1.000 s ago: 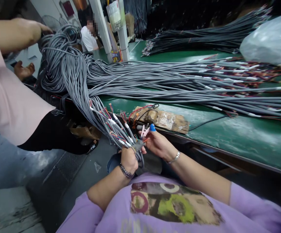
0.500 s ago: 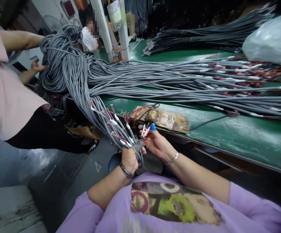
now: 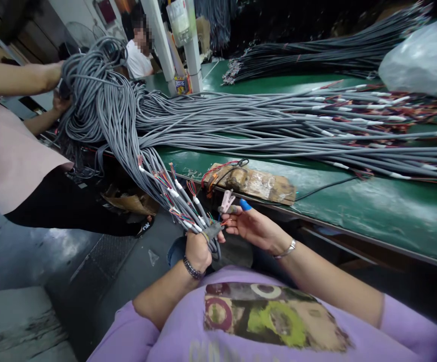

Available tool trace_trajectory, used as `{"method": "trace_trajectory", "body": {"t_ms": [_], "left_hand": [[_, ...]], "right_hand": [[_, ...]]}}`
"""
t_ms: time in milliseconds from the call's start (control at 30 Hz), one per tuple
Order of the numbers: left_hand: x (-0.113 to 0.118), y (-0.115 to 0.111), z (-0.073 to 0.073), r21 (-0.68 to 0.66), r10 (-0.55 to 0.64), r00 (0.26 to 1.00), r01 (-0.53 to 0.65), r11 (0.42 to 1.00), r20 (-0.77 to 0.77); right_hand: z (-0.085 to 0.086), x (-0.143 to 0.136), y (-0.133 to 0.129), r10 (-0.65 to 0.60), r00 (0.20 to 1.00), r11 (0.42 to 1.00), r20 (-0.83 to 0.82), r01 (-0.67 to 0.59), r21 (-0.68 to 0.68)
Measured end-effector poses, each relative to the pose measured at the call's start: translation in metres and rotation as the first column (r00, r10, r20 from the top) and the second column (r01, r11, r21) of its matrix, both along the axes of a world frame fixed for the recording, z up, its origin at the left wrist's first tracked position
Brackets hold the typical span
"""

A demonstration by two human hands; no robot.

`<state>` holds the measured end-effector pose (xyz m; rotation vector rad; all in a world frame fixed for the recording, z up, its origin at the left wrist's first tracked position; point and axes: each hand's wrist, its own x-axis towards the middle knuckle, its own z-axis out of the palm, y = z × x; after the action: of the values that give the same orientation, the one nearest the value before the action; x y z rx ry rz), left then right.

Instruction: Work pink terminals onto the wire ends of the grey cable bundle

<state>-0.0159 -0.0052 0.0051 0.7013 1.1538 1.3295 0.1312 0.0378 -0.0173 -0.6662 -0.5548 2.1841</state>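
My left hand (image 3: 198, 251) is closed around a bunch of grey cables (image 3: 178, 203) near their ends. Thin coloured wires stick out beyond the white sleeves on several of them. A dark grey covering (image 3: 212, 231) wraps a digit of this hand and lies across the cables. My right hand (image 3: 256, 229) is just to the right, thumb raised and fingers apart, its fingertips close to a few red wires. The thumb wears a blue cover (image 3: 245, 204), and one finger has a dark cover. Beyond the fingertips stands a pale pink clip (image 3: 227, 200).
Long grey cables (image 3: 241, 118) cover much of the green table (image 3: 354, 201). A worn wooden block (image 3: 258, 185) with wires lies at its near edge. Dark cables (image 3: 316, 58) and a plastic bag (image 3: 422, 60) are behind. At left, a person in pink (image 3: 10, 146) handles the coiled cables.
My right hand has shifted right, its fingers spreading away from the clip. My left hand keeps its hold and has moved slightly left. At left, the other person's arms have lowered.
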Motion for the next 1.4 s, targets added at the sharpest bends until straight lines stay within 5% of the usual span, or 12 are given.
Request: {"method": "trace_trajectory", "body": {"t_ms": [100, 300, 500, 767, 967, 1133, 1400], "left_hand": [[0.000, -0.001, -0.003, 0.037, -0.025, 0.999, 0.026, 0.999, -0.028], [-0.001, -0.002, -0.011, 0.008, -0.109, 0.993, 0.109, 0.994, -0.048], [-0.006, -0.003, -0.011, -0.090, -0.318, 0.943, 0.310, 0.946, -0.095], [-0.005, 0.003, -0.014, -0.006, -0.137, 0.991, 0.137, 0.991, -0.004], [-0.003, 0.004, -0.012, 0.005, -0.124, 0.992, 0.124, 0.992, -0.038], [-0.003, 0.000, -0.014, -0.025, -0.197, 0.978, 0.195, 0.980, -0.074], [-0.002, 0.002, -0.017, 0.020, 0.023, 1.000, -0.023, 1.000, -0.003]], "right_hand": [[0.008, 0.003, -0.001, 0.057, 0.987, 0.991, 0.150, -0.073, 0.108], [0.025, -0.001, 0.000, -0.058, 0.900, 0.926, 0.432, -0.113, 0.360], [0.026, -0.007, -0.005, -0.005, 0.878, 0.904, 0.479, -0.201, 0.378], [0.012, 0.007, -0.007, -0.066, 0.923, 0.971, 0.380, -0.028, 0.237], [0.015, -0.006, -0.023, -0.159, 0.906, 0.893, 0.393, -0.038, 0.448], [0.014, -0.016, -0.022, -0.188, 0.914, 0.880, 0.359, -0.005, 0.474], [0.012, -0.010, -0.023, -0.242, 0.849, 0.890, 0.470, 0.001, 0.456]]}}
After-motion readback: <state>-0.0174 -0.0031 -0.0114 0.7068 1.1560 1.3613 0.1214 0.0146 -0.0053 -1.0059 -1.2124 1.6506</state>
